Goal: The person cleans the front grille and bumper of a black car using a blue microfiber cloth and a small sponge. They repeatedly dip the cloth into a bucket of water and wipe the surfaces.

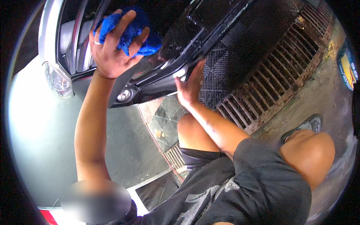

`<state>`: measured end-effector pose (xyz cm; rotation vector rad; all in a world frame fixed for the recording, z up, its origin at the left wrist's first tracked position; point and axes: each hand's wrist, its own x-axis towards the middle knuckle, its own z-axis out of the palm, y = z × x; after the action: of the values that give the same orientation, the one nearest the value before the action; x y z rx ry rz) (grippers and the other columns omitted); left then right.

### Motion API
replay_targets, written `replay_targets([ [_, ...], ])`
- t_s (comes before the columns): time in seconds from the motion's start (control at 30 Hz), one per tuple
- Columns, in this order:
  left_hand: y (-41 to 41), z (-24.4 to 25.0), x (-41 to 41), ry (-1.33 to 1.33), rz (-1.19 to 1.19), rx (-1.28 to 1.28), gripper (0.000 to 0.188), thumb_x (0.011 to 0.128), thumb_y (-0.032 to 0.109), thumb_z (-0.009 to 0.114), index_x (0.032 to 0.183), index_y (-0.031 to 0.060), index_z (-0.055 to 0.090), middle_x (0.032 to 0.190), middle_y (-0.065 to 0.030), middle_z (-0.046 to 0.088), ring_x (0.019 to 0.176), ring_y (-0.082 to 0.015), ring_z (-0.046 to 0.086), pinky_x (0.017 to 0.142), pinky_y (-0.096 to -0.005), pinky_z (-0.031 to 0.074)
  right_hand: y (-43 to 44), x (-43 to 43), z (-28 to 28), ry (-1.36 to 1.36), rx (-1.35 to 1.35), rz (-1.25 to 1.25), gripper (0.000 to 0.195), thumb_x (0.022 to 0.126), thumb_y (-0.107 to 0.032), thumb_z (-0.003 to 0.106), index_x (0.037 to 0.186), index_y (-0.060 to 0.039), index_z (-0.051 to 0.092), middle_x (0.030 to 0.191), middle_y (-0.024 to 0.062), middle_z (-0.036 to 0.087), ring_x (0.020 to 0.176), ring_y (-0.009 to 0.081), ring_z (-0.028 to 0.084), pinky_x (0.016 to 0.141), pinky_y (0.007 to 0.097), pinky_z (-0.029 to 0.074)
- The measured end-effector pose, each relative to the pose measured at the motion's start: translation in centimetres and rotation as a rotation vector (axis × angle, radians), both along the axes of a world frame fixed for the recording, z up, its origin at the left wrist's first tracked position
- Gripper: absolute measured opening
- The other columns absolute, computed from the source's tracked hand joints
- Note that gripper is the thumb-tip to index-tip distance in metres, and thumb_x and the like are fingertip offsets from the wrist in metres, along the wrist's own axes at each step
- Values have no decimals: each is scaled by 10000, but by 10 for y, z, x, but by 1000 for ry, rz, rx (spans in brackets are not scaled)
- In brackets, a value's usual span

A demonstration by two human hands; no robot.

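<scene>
My left hand [112,45] presses a bunched blue microfiber cloth [153,45] against the glossy black front bumper [174,36] of a car, with the fingers spread over the cloth. A ring shows on one finger. Lower and to the right, my right hand [192,84] is at the bumper's lower edge, thumb apart from the fingers, with nothing seen in it. Its fingertips look close to the edge, but contact is hard to tell. Between the hands sits a round fog lamp [124,95]. Left of my left wrist are a headlight [58,80] and grille bars [80,36].
A pale car body panel [50,132] fills the left side. Dark ribbed floor tiles [216,64] lie under the bumper, beside a rusty metal drain grate [272,76]. A blue bucket [347,67] bearing writing stands at the far right on concrete [306,95]. My knees are bent.
</scene>
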<state>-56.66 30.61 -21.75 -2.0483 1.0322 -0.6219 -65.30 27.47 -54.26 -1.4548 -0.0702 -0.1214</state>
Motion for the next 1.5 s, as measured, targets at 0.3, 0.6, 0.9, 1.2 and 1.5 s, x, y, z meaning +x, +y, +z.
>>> replay_targets([
  [0.3,-2,2,2,-2,-14,1,378,840,527,685,1184,394,770,1474,-12,608,1303,-268,611,983,-502,474,7,-3,6,105,1,27,1072,1015,-496,618,1658,86,-11,1733,345,-1,1629,459,32,1283,586,47],
  [0.6,5,-5,2,-32,-76,36,395,879,522,745,1233,348,784,1424,-75,643,1252,-293,664,989,-455,564,13,0,-1,84,-1,-52,1123,972,-504,666,1650,102,8,1722,365,10,1614,500,47,1285,575,81],
  [0.9,9,-6,-1,-8,-62,12,424,892,568,735,1245,337,783,1408,-90,655,1275,-292,647,1044,-457,537,12,7,-2,-54,78,-114,1114,982,-500,665,1646,108,9,1701,404,4,1601,534,40,1293,574,74],
  [1.2,7,-3,2,-15,-78,22,424,967,617,626,1225,325,793,1426,-110,634,1265,-331,652,1023,-477,545,8,-3,-9,-89,122,-39,1190,925,-458,739,1644,115,-17,1712,387,-5,1611,503,41,1295,567,47],
  [1.5,16,-6,9,-63,-61,19,374,1013,633,529,1245,430,739,1472,-36,603,1256,-274,649,977,-472,467,-5,33,11,83,590,-32,1235,844,-341,821,1657,79,-7,1732,344,5,1622,466,3,1315,498,28],
])
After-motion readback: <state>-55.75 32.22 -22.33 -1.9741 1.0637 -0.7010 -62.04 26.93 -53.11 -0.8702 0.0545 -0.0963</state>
